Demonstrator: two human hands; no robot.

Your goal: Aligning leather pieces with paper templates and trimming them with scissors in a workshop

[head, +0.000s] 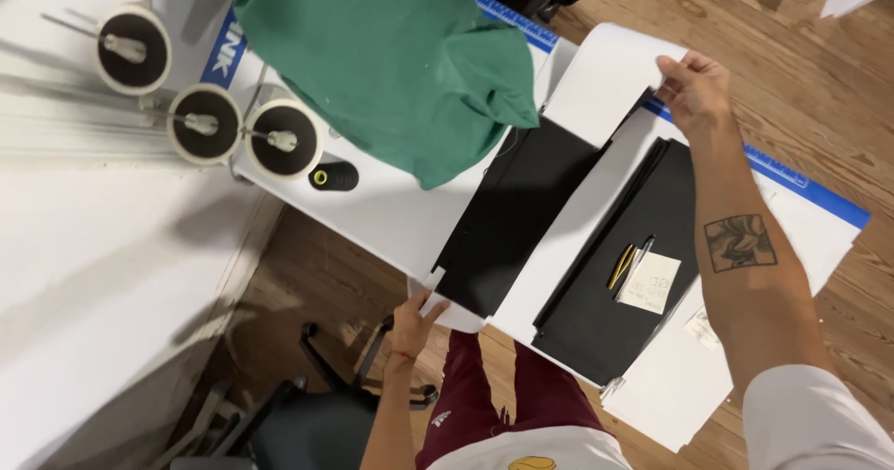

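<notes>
- The person's left hand (pixel 416 313) pinches the near end of a white paper pattern sheet (pixel 596 83) at the table edge (pixel 372 218).
- The right hand (pixel 694 88) is closed on the far end, lifting it off a black fabric piece (pixel 512 214).
- The step appears to be peeling the sheet away; the next move calls for both ends rising evenly.
- 1 green cloth (pixel 391 60) lies just beside it.

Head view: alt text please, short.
Seen from above, a person's left hand and right hand hold opposite ends of a white paper sheet over black fabric on a white table, beside green cloth.
</notes>
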